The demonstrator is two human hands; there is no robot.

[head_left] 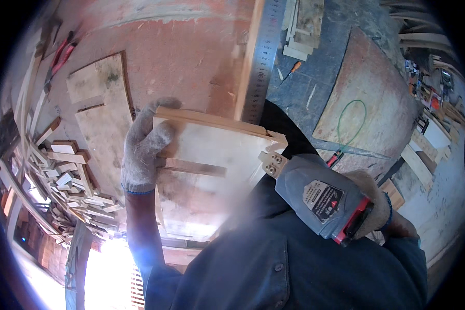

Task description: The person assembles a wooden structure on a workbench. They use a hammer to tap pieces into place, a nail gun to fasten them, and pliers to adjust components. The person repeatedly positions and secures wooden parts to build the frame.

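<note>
- While the left hand [140, 155] grips the wooden panel [201, 145] at its upper left corner, fingers [166, 103] over the edge and thumb on the face, the panel sits before the dark blue shirt [243, 263], between both hands.
- The right hand [377, 206] wraps round the grey-and-red power tool [302, 181]; how its fingers lie on the hidden side, I cannot tell.
- The metal head [272, 164] is touching or just beside the panel's right corner.
- Held mainly at the opposite corner, the panel might pivot under pressure, making the head skid toward the clothing.
- The edge strip [206, 122] might split if force lands near its end.
- A loosening left grip could cause slipping.
</note>
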